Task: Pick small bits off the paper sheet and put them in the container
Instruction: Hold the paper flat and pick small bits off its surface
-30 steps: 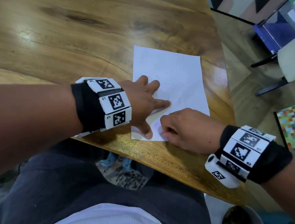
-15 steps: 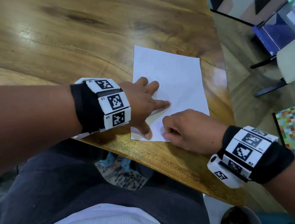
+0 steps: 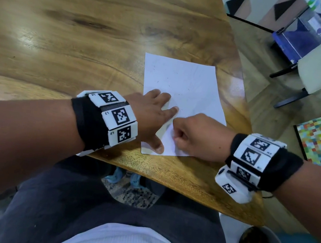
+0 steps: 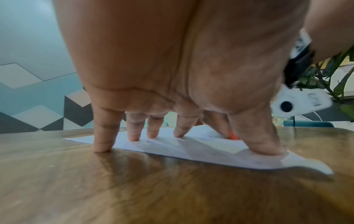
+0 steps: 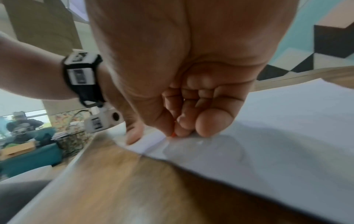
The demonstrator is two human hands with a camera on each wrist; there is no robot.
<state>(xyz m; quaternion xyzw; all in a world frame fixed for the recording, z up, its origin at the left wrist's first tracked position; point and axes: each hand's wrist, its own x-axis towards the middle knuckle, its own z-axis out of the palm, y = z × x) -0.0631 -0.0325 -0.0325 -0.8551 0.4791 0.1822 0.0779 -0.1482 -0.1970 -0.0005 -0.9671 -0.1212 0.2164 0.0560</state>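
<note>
left hand (image 3: 152, 116) spread flat on paper sheet (image 3: 188, 88), right hand (image 3: 198, 136) beside, pinching orange bit (image 5: 173, 134)

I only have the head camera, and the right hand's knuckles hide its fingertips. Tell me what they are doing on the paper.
Observer: The right wrist view shows the right hand curled, thumb and forefinger pinching a small orange bit down at the paper.
Operator: Now check the left hand's little finger.
Observer: In the left wrist view the left hand is spread. Its little finger stands on the bare table beside the paper's edge, while the other fingers press the sheet.
Operator: Report the paper's near corner.
Observer: The near corner curls slightly up off the table, just past the thumb.
</note>
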